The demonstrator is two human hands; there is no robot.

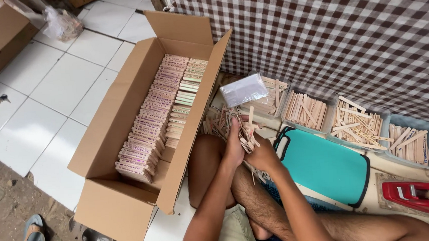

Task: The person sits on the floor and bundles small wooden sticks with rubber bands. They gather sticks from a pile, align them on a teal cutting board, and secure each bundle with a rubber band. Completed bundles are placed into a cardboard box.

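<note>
- Nearest you, your legs are folded on the white tiled floor [64, 90], and both forearms run up to meet over your knee.
- Your left hand [234, 146] is wrapped shut around a bundle of flat wooden sticks [247, 133]; your right hand [264, 157] cups in from below and beside it, fingers closed against the lower ends. The two hands are touching, pressed together on the same bundle.
- The bundle stands roughly upright, long axis running away from you, its top ends fanned unevenly, with one stick poking higher than the rest.
- By my read these sticks are light, stiff and smooth, so a loose stack will want to slide apart; squeeze across the flat faces near the middle and square the ends. They are thin and could snap if bent.
- Just right of your hands lies a teal cutting board [326, 165], and farther right a red tape dispenser [420, 195].
- On your left, a long open cardboard box [106, 142] holds rows of packed stick bundles [157, 111] on edge.
- Beyond your hands, a loose pile of sticks, a stack of clear plastic sleeves [244, 90], and clear trays of sticks [305, 111] line up under the checked cloth [343, 33].
</note>
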